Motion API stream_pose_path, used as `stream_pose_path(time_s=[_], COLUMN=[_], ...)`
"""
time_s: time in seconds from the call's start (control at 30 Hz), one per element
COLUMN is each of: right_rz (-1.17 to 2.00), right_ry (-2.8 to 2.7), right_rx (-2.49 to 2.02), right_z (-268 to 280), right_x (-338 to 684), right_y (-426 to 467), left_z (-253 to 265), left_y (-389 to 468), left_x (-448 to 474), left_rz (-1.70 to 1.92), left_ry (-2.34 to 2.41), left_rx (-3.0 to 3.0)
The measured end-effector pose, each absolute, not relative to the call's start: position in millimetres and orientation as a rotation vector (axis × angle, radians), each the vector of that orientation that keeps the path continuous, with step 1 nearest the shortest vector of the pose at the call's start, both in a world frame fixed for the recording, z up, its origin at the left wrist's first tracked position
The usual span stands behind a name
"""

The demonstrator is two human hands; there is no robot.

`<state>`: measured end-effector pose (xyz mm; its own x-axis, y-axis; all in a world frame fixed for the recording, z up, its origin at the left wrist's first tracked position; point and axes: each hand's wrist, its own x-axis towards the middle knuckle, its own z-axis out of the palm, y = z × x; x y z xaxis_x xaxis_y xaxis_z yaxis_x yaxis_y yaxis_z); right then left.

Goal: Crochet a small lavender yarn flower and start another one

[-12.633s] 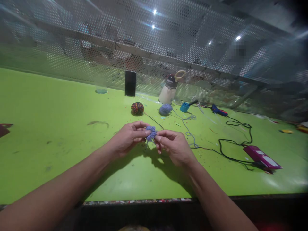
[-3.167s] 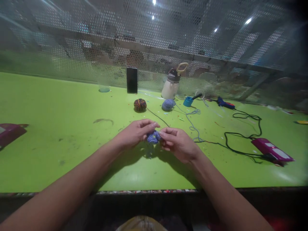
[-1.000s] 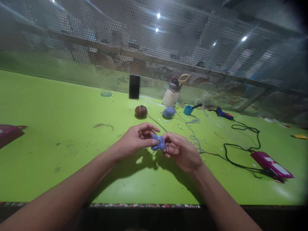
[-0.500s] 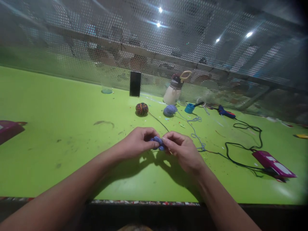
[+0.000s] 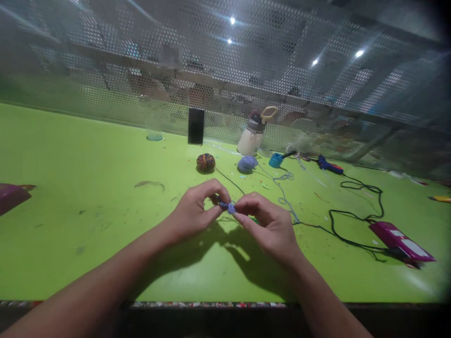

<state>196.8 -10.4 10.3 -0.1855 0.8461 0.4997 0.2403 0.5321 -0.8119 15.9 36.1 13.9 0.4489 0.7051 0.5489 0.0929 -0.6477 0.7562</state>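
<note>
Above green tabletop (image 5: 88,164), left hand (image 5: 192,209) and right hand (image 5: 271,225) pinch purple-blue yarnwork (image 5: 231,208), partly hidden in their grip.

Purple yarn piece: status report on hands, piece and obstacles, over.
Left hand and right hand pinching purple yarn piece. Piece up off green table. Multicolored ball and purple ball beyond, neither in the way.
</note>
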Motion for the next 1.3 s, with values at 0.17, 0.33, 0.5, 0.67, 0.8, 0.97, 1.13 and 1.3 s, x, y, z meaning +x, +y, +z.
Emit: stream_pose_path(time_s=[0.17, 0.33, 0.5, 0.67, 0.8, 0.97, 1.13, 1.3], right_rz=[0.496, 0.408, 0.179, -0.013, 0.311, 1.07, 1.627, 1.784], right_ry=[-1.858, -1.912, -2.032, -2.08, -1.944, -1.555, -1.278, -1.14], right_rx=[-0.847, -0.831, -0.841, -0.962, -1.085, -1.083, -0.921, -0.835], right_z=[15, 14, 8, 4, 7, 13, 12, 11], right_x=[196, 194, 193, 189, 190, 198, 202, 198], right_y=[-12, -12, -13, -12, -10, -9, -7, -7], left_z=[15, 14, 15, 13, 15, 20, 17, 16], left_y=[36, 36, 35, 35, 36, 38, 43, 45], left_x=[15, 15, 18, 19, 18, 12, 8, 9], left_rz=[1.212, 1.167, 1.066, 0.991, 0.862, 0.695, 0.631, 0.701], left_ry=[0.604, 0.599, 0.665, 0.804, 0.773, 0.655, 0.458, 0.489], left_rx=[2.012, 1.956, 1.839, 1.782, 1.653, 1.582, 1.411, 1.365])
